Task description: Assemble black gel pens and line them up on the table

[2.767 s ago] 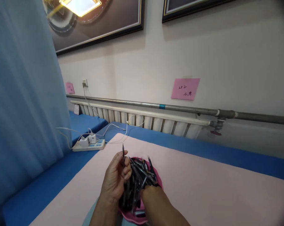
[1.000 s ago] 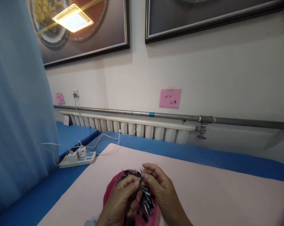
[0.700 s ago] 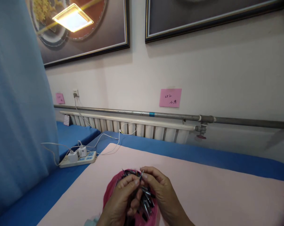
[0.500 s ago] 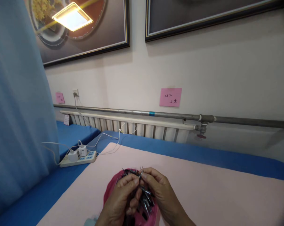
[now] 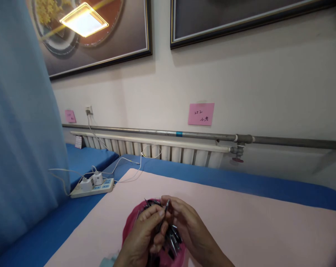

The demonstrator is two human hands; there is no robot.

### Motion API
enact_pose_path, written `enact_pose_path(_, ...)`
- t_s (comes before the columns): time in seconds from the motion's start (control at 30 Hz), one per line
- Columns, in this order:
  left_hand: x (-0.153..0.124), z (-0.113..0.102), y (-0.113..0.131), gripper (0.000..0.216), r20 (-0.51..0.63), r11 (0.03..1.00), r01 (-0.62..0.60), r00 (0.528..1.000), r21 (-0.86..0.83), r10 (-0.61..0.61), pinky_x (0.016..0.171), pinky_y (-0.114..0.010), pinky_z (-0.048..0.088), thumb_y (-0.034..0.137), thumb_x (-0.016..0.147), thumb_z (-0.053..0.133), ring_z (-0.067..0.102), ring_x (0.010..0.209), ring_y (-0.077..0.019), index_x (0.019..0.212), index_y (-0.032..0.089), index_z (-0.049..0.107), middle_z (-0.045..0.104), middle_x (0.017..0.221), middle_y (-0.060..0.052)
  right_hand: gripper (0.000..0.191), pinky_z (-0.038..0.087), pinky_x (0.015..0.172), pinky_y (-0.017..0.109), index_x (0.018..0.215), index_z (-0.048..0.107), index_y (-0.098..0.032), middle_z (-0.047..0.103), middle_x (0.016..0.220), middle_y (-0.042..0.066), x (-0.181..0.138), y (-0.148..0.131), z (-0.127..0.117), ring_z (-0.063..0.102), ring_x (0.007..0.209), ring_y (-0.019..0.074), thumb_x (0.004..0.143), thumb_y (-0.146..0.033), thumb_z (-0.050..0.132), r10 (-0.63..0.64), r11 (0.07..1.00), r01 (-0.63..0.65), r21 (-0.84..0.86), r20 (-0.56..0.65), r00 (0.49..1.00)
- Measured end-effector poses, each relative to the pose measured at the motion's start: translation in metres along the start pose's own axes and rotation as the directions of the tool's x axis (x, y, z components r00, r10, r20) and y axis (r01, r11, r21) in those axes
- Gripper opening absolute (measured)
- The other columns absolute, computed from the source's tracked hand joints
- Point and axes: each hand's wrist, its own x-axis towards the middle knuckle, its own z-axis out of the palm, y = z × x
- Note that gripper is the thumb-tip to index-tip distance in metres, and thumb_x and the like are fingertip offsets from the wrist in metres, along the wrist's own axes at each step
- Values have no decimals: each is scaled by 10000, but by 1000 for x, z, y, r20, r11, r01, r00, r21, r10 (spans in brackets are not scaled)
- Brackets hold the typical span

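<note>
Both hands pinch one thin pen part [image 5: 164,215] over the pink bowl [image 5: 129,230]: keep L hand [image 5: 144,237] steady, R hand [image 5: 191,231] w/ light fingertip pressure.

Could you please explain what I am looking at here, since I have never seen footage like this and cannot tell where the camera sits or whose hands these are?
There is no machine: the camera sits on a person's head and looks forward and down, so both hands are that person's own. The left hand and the right hand meet over a pink dish heaped with dark, slim pen-like parts, and together pinch one thin metal piece. The dish rests on a pink mat over blue padding. A power strip lies to the left, a radiator behind.
</note>
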Motion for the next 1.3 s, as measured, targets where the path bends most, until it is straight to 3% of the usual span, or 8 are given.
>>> enact_pose_path(0.2, 1, -1, -2, 223, 13, 1000, -10, 1000, -1, 10, 330, -164, 85, 376, 785, 600, 243, 329, -6, 798, 177, 500, 464, 515, 70, 272, 406, 585, 262, 860, 697, -164, 595, 612, -15, 3, 6, -4, 536, 565, 131, 700, -383, 711, 21, 998, -22, -63, -14, 1000)
enact_pose_path(0.33, 0, 1, -1, 256, 4, 1000, 1, 1000, 21, -1, 336, -164, 83, 392, 772, 613, 244, 334, -5, 755, 184, 465, 472, 515, 69, 227, 417, 594, 258, 711, 665, -172, 631, 683, -9, 4, 7, -3, 546, 577, 125, 655, -374, 751, 7, 998, -11, -60, -71, 997)
enact_pose_path(0.5, 0, 0, -1, 276, -21, 999, 20, 1000, 29, -19, 349, -163, 76, 417, 757, 626, 260, 342, -3, 810, 182, 491, 470, 524, 74, 327, 441, 672, 276, 895, 711, -165, 685, 800, 42, 3, 5, -3, 577, 670, 151, 651, -383, 733, 7, 1000, -9, -26, -46, 999)
enact_pose_path(0.77, 0, 1, -1, 282, -12, 999, -7, 1000, 34, 7, 343, -171, 73, 423, 757, 624, 248, 332, -7, 762, 190, 465, 468, 508, 73, 254, 407, 543, 246, 813, 689, -165, 616, 636, -6, 3, 10, -5, 538, 544, 123, 684, -381, 728, 4, 998, -7, -66, -46, 999)
enact_pose_path(0.97, -2, 1, 0, 291, -11, 999, 15, 1000, 28, -15, 349, -169, 72, 428, 740, 642, 252, 343, -6, 797, 181, 500, 469, 519, 71, 308, 432, 567, 269, 878, 701, -170, 670, 806, 39, 3, 6, -1, 562, 591, 139, 646, -369, 737, 15, 1000, -15, -8, -41, 999)
enact_pose_path(1.17, 1, -1, -1, 271, -19, 998, -6, 1000, 58, 7, 335, -167, 81, 424, 767, 613, 250, 334, -7, 788, 182, 493, 477, 517, 69, 246, 413, 579, 249, 779, 703, -164, 639, 658, 2, 4, 7, -2, 543, 569, 121, 664, -378, 740, 27, 999, -27, -18, -47, 999)
enact_pose_path(1.3, 1, 0, -1, 275, -19, 999, 1, 1000, 51, 0, 333, -162, 83, 420, 762, 620, 247, 329, -4, 778, 185, 477, 472, 510, 74, 214, 428, 614, 256, 760, 692, -179, 669, 761, 13, 3, 6, 0, 568, 624, 130, 656, -358, 746, 18, 1000, -18, -4, -51, 999)
